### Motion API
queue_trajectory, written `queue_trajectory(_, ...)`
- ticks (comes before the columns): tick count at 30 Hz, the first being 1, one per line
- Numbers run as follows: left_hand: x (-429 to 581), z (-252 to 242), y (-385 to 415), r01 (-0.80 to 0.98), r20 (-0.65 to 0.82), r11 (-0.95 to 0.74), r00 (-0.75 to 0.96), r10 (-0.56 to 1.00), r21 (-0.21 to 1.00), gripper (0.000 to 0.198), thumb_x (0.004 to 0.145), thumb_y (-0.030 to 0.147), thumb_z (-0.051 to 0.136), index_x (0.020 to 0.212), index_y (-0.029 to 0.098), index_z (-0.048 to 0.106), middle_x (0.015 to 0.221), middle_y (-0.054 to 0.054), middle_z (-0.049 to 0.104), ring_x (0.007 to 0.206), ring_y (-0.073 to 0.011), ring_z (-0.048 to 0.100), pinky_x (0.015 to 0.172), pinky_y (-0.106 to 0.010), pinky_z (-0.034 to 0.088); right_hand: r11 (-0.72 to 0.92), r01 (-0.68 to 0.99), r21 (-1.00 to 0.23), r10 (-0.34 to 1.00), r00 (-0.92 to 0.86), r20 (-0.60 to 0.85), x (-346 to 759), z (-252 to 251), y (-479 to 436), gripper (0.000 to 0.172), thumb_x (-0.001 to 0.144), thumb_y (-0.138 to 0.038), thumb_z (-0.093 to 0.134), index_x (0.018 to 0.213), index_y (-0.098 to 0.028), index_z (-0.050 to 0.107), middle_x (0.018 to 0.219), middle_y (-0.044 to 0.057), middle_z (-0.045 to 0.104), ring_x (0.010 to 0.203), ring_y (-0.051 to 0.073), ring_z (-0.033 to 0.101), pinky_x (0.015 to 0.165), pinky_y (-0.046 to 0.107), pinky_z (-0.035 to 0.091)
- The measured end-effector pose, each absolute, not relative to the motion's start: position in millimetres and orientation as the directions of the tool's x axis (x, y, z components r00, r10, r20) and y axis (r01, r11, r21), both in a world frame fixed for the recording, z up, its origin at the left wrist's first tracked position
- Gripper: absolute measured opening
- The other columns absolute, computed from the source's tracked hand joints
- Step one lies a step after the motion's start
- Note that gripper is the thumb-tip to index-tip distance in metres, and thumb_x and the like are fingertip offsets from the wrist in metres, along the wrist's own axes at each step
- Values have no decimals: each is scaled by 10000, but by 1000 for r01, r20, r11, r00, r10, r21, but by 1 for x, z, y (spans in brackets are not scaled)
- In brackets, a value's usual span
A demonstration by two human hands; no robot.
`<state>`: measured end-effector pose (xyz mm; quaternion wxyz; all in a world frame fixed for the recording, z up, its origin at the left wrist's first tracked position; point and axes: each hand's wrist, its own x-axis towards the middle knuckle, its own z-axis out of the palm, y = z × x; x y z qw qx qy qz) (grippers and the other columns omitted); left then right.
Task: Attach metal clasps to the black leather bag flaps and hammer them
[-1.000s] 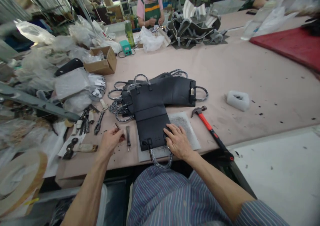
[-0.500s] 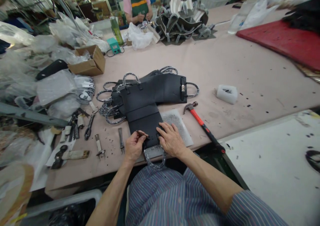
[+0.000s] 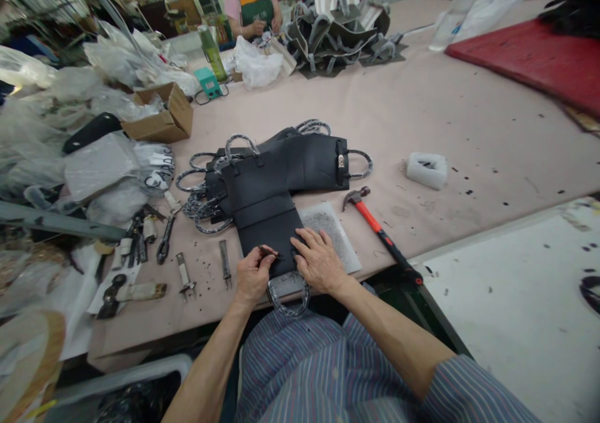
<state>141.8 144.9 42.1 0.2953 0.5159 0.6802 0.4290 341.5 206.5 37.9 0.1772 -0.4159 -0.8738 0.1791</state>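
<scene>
A black bag panel (image 3: 267, 220) lies flat before me, its wrapped handle (image 3: 289, 304) hanging over the table edge toward my lap. My left hand (image 3: 254, 274) is closed in a pinch on a thin dark tool (image 3: 268, 250), whose tip meets the panel near its lower end; its exact kind is too small to tell. Fingers spread, my right hand (image 3: 322, 259) rests on the panel's right edge. Under that edge sits a white speckled pad (image 3: 344, 245). More black bag pieces (image 3: 314, 160) with wrapped handles are stacked behind.
To the right lies a red-handled hammer (image 3: 375, 226), with a white block (image 3: 426, 170) beyond it. Pronged punches (image 3: 225, 263) and other hand tools (image 3: 164, 242) are at left. A cardboard box (image 3: 162, 120) stands among plastic bags. Across the table is a co-worker (image 3: 255, 10).
The view has shifted slightly. Both hands keep nearly the same places on the panel, the left still pinching the thin dark tool.
</scene>
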Motion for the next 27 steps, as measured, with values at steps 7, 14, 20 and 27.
queue_trajectory(7, 140, 36, 145, 439, 61, 82, -302, 951, 895, 105, 902, 253, 602, 900, 197, 691, 879, -19, 766, 812, -156, 712, 792, -274, 559, 592, 653, -472, 788, -592, 171, 342, 37, 207, 442, 953, -252, 528, 1391, -220, 575, 1537, 100, 485, 1431, 298, 393, 1205, 525, 203)
queue_trajectory(14, 145, 44, 146, 505, 125, 37, -282, 951, 862, 98, 884, 240, 603, 883, 201, 693, 841, -12, 766, 777, -152, 717, 754, -253, 568, 593, 645, -482, 789, -585, 187, 342, 37, 206, 442, 949, -252, 529, 1387, -222, 581, 1532, 105, 491, 1425, 301, 402, 1203, 531, 210)
queue_trajectory(20, 147, 46, 147, 570, 186, -37, -205, 961, 821, 123, 888, 208, 574, 870, 204, 696, 833, -8, 753, 778, -147, 709, 770, -244, 560, 589, 602, -538, 785, -584, 206, 344, 33, 209, 395, 948, -266, 540, 1330, -203, 623, 1500, 114, 521, 1401, 298, 435, 1196, 536, 247)
queue_trajectory(27, 146, 34, 147, 586, 197, -53, -184, 963, 809, 110, 891, 207, 569, 883, 215, 678, 847, -9, 747, 800, -156, 711, 790, -255, 549, 422, 771, -477, 906, -339, 254, 404, 46, 243, 361, 951, -267, 505, 1267, -152, 635, 1346, 162, 598, 1235, 296, 541, 1060, 440, 424)
